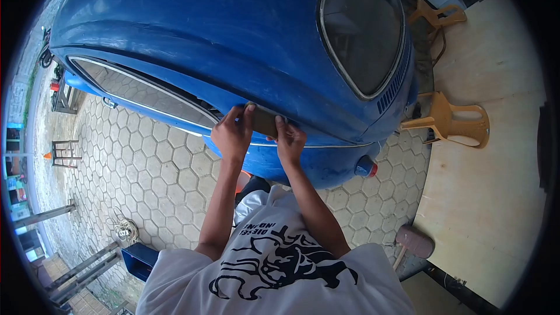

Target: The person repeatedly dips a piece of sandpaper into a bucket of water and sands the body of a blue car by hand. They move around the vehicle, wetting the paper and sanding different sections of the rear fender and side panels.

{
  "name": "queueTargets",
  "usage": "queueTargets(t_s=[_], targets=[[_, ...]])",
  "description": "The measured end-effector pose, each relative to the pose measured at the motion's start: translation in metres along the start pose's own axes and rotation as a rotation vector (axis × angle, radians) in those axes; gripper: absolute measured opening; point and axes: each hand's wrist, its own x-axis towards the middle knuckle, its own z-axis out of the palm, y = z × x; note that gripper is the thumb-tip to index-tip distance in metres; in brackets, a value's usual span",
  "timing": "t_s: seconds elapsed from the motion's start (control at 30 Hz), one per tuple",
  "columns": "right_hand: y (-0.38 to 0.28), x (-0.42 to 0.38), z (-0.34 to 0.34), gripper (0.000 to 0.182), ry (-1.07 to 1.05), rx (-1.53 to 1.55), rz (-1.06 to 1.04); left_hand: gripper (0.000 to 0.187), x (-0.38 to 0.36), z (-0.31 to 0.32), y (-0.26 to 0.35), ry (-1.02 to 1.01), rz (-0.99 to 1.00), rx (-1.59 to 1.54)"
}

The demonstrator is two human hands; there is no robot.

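A small flat brown rectangular piece, much like a sheet of sandpaper, spans the gap between my two hands. Its left end is pinched by my left hand, with the thumb on the near face. My right hand grips the other end, thumb up and fingers curled behind. Both hands are right at the side of a blue car, just behind its side window and above the rear fender. The fingers behind the piece are partly hidden.
The rear window is at upper right. Yellow plastic chairs stand along a pale wall. A mallet and a dark blue crate are behind me. Coiled cord lies on hexagonal paving; an orange bucket is below my arms.
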Motion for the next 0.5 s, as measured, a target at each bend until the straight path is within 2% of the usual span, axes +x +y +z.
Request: queueTargets(t_s=[0.23,0.3,0.43,0.47,0.5], targets=[[0.042,-0.008,-0.033,0.037,0.015,-0.31,-0.08,0.032,-0.052,0.028,-0.037,-0.052,-0.111,0.1],[0.06,-0.011,-0.046,0.043,-0.023,-0.509,-0.105,0.033,-0.071,0.042,-0.057,-0.097,-0.154,0.127],[0.106,-0.015,-0.083,0.051,-0.082,-0.91,-0.033,0.034,-0.121,0.076,-0.111,-0.423,-0.383,0.172],[0.124,-0.013,-0.095,0.052,-0.078,-0.9,0.014,0.033,-0.124,0.072,-0.109,-0.437,-0.377,0.139],[0.116,-0.006,-0.096,0.052,-0.099,-0.927,-0.089,0.033,-0.122,0.07,-0.102,-0.451,-0.365,0.103]])
